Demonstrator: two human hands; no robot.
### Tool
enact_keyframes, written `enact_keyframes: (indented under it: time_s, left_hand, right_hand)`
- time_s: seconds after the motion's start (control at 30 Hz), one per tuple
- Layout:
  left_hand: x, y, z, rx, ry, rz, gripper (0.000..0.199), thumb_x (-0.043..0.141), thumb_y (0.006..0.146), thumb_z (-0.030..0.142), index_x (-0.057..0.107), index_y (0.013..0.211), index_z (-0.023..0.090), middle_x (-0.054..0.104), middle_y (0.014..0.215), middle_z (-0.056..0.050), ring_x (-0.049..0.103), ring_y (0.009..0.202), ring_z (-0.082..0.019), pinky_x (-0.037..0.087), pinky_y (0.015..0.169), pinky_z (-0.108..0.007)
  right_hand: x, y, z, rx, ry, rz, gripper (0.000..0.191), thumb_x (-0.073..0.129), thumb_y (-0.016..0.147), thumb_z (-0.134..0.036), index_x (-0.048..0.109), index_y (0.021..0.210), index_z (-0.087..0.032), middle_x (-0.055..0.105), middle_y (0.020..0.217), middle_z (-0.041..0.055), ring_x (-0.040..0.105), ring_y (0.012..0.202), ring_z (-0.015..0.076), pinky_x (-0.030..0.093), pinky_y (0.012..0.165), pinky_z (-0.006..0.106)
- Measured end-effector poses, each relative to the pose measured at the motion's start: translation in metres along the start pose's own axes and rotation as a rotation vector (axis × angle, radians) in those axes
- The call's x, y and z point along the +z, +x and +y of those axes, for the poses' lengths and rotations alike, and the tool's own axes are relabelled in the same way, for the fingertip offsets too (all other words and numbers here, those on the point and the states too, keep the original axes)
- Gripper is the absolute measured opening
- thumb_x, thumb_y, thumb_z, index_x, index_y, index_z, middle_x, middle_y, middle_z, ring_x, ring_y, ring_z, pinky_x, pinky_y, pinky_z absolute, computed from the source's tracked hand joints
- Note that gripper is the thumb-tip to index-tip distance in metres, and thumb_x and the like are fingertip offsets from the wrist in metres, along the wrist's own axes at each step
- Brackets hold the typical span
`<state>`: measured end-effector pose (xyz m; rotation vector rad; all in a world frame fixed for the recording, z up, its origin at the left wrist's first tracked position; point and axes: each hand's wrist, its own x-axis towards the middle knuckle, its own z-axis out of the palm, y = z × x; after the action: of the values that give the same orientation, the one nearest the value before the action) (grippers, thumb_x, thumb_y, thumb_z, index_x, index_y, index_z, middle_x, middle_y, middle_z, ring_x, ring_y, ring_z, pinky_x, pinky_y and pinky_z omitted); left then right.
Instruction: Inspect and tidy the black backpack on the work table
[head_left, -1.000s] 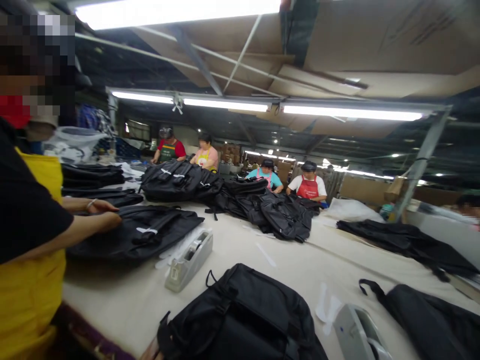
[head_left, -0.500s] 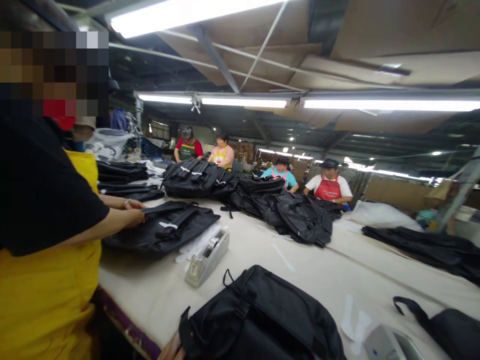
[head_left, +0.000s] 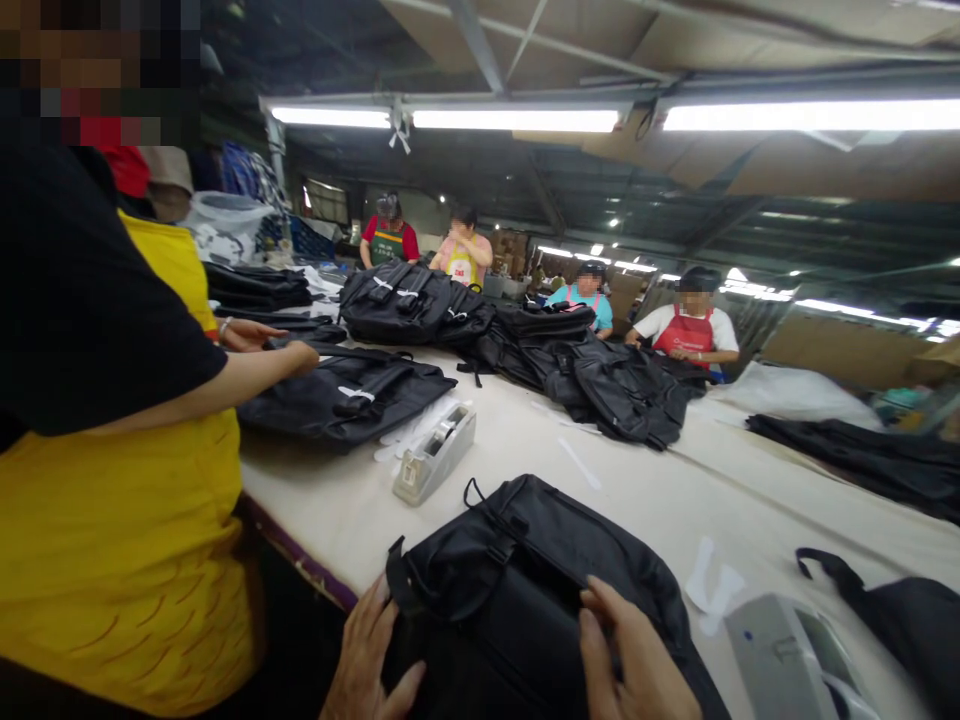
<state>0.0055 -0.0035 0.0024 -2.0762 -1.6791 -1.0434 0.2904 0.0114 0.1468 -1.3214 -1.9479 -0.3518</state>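
Observation:
A black backpack [head_left: 540, 590] lies in front of me on the white-covered table, with straps, a buckle and a thin loop at its top. My left hand [head_left: 367, 655] rests against its left side, fingers stretched along the edge by a strap end and the thumb apart. Over the front panel, my right hand [head_left: 634, 655] has its fingers slightly bent and apart, at or just above the fabric; I cannot tell whether it presses. The lower part of the bag is cut off by the frame.
A grey tape dispenser [head_left: 795, 650] stands to my right, another tape dispenser [head_left: 435, 450] ahead. White paper strips [head_left: 712, 580] lie about. A co-worker in a yellow apron [head_left: 127, 540] handles a black bag [head_left: 352, 400] at left. Bags are piled mid-table [head_left: 600, 375]; several people stand beyond.
My right hand has come into view over the backpack, and more of my left hand shows. The view has tilted downward. The co-worker's hands at left have lifted a little off their bag.

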Motion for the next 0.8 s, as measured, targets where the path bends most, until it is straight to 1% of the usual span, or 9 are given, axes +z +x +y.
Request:
enact_keyframes:
  time_s: [0.1, 0.17, 0.23, 0.4, 0.5, 0.57, 0.67, 0.73, 0.8]
  left_hand:
    - [-0.003, 0.002, 0.001, -0.004, -0.015, -0.003, 0.071, 0.057, 0.071, 0.034, 0.026, 0.132, 0.018, 0.030, 0.138, -0.015, 0.037, 0.122, -0.033, 0.040, 0.096, -0.047]
    - [-0.006, 0.004, 0.003, 0.000, -0.020, -0.002, 0.070, 0.057, 0.071, 0.034, 0.025, 0.132, 0.019, 0.030, 0.139, -0.015, 0.038, 0.122, -0.032, 0.040, 0.096, -0.046]
    - [-0.008, 0.005, 0.003, 0.010, -0.018, 0.005, 0.069, 0.056, 0.071, 0.033, 0.025, 0.132, 0.019, 0.030, 0.138, -0.015, 0.038, 0.121, -0.032, 0.041, 0.095, -0.045]
    - [-0.011, 0.006, 0.002, 0.007, 0.006, -0.010, 0.068, 0.056, 0.072, 0.036, 0.026, 0.131, 0.019, 0.038, 0.133, -0.016, 0.043, 0.118, -0.032, 0.044, 0.093, -0.044]
    - [-0.014, 0.006, -0.001, 0.030, 0.030, -0.005, 0.066, 0.056, 0.072, 0.037, 0.028, 0.129, 0.019, 0.043, 0.128, -0.017, 0.046, 0.115, -0.031, 0.046, 0.091, -0.042]
    - [-0.016, 0.006, -0.003, 0.060, 0.050, -0.002, 0.064, 0.055, 0.072, 0.036, 0.029, 0.128, 0.018, 0.046, 0.125, -0.018, 0.048, 0.114, -0.030, 0.047, 0.089, -0.041]
    - [-0.019, 0.005, -0.005, 0.105, 0.088, 0.002, 0.063, 0.055, 0.072, 0.037, 0.032, 0.127, 0.016, 0.050, 0.122, -0.017, 0.051, 0.111, -0.029, 0.049, 0.087, -0.039]
    - [-0.023, 0.005, -0.008, 0.144, 0.131, 0.007, 0.061, 0.056, 0.071, 0.042, 0.038, 0.123, 0.015, 0.054, 0.119, -0.017, 0.054, 0.108, -0.029, 0.051, 0.085, -0.038]
    - [-0.031, 0.006, -0.013, 0.202, 0.164, 0.016, 0.059, 0.058, 0.069, 0.047, 0.045, 0.118, 0.016, 0.058, 0.115, -0.016, 0.058, 0.102, -0.029, 0.053, 0.080, -0.035]
  right_hand:
    - [0.046, -0.016, 0.018, -0.047, -0.142, -0.147, 0.022, 0.039, 0.087, -0.026, 0.057, 0.097, -0.019, 0.066, 0.084, 0.0057, 0.061, 0.075, 0.0171, 0.046, 0.064, 0.027]
    - [0.062, -0.026, 0.021, -0.042, -0.250, -0.211, 0.022, 0.041, 0.085, -0.022, 0.058, 0.097, -0.019, 0.065, 0.083, 0.0057, 0.060, 0.074, 0.0189, 0.043, 0.062, 0.030]
    - [0.068, -0.032, 0.021, -0.040, -0.306, -0.253, 0.024, 0.043, 0.082, -0.018, 0.058, 0.101, -0.019, 0.065, 0.086, 0.0058, 0.059, 0.076, 0.0198, 0.040, 0.061, 0.031]
    - [0.061, -0.035, 0.019, -0.047, -0.245, -0.261, 0.026, 0.043, 0.082, -0.015, 0.057, 0.104, -0.019, 0.064, 0.089, 0.0046, 0.058, 0.078, 0.0184, 0.038, 0.065, 0.031]
    - [0.051, -0.035, 0.017, -0.054, -0.095, -0.226, 0.024, 0.043, 0.083, -0.014, 0.058, 0.100, -0.022, 0.065, 0.090, 0.0022, 0.058, 0.081, 0.0155, 0.038, 0.071, 0.028]
    - [0.043, -0.034, 0.013, -0.096, 0.025, -0.247, 0.026, 0.042, 0.082, -0.013, 0.059, 0.098, -0.025, 0.065, 0.092, -0.0005, 0.059, 0.084, 0.0132, 0.037, 0.074, 0.026]
    - [0.033, -0.026, 0.002, 0.022, 0.046, -0.347, 0.030, 0.040, 0.081, -0.009, 0.062, 0.094, -0.025, 0.066, 0.089, -0.0009, 0.059, 0.083, 0.0132, 0.037, 0.077, 0.027]
    - [0.030, -0.017, -0.007, 0.136, -0.023, -0.446, 0.033, 0.038, 0.081, -0.008, 0.063, 0.095, -0.023, 0.066, 0.087, 0.0017, 0.058, 0.083, 0.0163, 0.037, 0.078, 0.031]
    - [0.030, -0.008, -0.015, 0.182, -0.091, -0.540, 0.036, 0.036, 0.080, -0.008, 0.063, 0.100, -0.021, 0.065, 0.090, 0.0042, 0.057, 0.087, 0.0203, 0.038, 0.078, 0.034]
